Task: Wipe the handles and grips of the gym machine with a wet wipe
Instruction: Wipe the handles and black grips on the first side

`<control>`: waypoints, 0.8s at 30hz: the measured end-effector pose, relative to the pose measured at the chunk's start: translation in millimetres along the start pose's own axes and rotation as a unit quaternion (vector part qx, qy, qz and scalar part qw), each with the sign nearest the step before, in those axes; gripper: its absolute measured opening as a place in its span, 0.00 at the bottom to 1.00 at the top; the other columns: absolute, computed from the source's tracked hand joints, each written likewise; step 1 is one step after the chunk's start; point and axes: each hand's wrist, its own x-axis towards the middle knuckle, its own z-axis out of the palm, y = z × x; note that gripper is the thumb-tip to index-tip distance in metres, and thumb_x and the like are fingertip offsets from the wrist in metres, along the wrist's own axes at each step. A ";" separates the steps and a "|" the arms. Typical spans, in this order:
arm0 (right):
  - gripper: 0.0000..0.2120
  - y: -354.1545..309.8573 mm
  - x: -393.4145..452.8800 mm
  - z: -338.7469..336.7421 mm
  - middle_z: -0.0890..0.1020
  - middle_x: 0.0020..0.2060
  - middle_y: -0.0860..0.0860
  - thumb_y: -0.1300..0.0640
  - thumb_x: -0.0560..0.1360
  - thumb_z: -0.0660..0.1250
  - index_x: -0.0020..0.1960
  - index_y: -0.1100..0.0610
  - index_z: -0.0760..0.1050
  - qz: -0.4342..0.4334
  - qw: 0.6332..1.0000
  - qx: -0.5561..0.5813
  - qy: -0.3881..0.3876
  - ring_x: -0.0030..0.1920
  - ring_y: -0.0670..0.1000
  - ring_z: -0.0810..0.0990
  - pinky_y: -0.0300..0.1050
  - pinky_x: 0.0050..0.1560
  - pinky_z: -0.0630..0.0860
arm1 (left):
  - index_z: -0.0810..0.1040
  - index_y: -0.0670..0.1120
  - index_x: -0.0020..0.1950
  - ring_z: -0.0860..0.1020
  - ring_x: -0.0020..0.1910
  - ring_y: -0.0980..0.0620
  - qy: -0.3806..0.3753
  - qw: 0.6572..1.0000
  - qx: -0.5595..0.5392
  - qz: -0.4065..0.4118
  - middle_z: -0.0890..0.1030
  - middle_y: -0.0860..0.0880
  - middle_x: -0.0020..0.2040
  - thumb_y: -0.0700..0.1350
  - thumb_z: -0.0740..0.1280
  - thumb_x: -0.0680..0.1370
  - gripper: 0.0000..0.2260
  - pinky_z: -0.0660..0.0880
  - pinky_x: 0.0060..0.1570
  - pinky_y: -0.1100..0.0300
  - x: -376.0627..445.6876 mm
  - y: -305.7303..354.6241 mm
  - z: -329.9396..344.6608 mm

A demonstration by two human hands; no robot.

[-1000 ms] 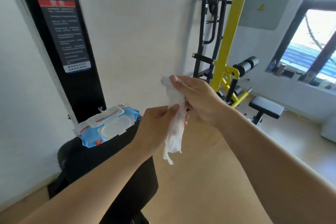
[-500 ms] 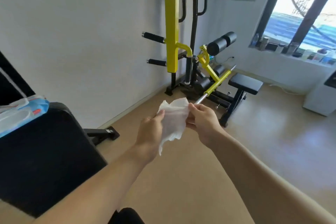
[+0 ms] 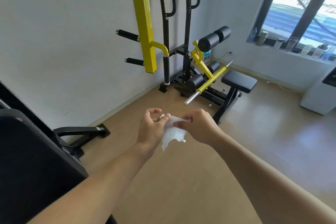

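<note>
Left hand (image 3: pixel 151 129): raised mid-air, fingers curled, pinching one white wet wipe (image 3: pixel 172 132). Right hand (image 3: pixel 197 126): opposite, pinching the same wipe's top edge. Wipe hangs between them above the floor (image 3: pixel 254 142). Gym machine (image 3: pixel 181 51) by wall: two black side grips, one seat (image 3: pixel 239 81).

Two bare arms reach up from the bottom of the picture. No sleeves cover them. The left hand (image 3: pixel 151 129) and the right hand (image 3: pixel 198 127) wear no gloves, rings or watch. The fingernails are short and plain.
</note>
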 end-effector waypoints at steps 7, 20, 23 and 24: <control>0.12 -10.0 66.4 3.0 0.84 0.48 0.56 0.52 0.74 0.74 0.53 0.57 0.80 0.063 0.956 0.286 0.025 0.49 0.57 0.83 0.51 0.50 0.80 | 0.76 0.51 0.58 0.82 0.40 0.51 0.008 1.000 -0.002 0.003 0.85 0.45 0.45 0.45 0.70 0.79 0.08 0.82 0.48 0.51 84.7 4.4 -1.8; 0.15 -12.4 293.8 8.7 0.80 0.44 0.47 0.46 0.78 0.68 0.59 0.54 0.80 0.204 0.817 0.434 0.321 0.50 0.53 0.80 0.50 0.54 0.79 | 0.79 0.58 0.56 0.81 0.55 0.53 -0.066 0.995 0.040 0.061 0.83 0.56 0.52 0.53 0.68 0.78 0.07 0.79 0.60 0.46 316.9 33.4 16.4; 0.13 -35.4 326.4 7.0 0.80 0.37 0.46 0.47 0.78 0.69 0.40 0.53 0.81 0.155 0.807 0.451 0.347 0.42 0.48 0.80 0.49 0.50 0.80 | 0.81 0.56 0.56 0.80 0.53 0.54 -0.085 0.992 0.038 0.085 0.83 0.56 0.53 0.51 0.70 0.78 0.07 0.79 0.56 0.53 347.6 48.9 19.8; 0.15 -40.0 336.2 6.4 0.79 0.34 0.46 0.47 0.78 0.69 0.36 0.54 0.82 0.149 0.800 0.452 0.364 0.40 0.48 0.79 0.52 0.52 0.80 | 0.81 0.54 0.57 0.80 0.53 0.55 -0.098 0.990 0.038 0.089 0.83 0.57 0.54 0.50 0.70 0.79 0.08 0.78 0.55 0.55 355.6 50.3 21.7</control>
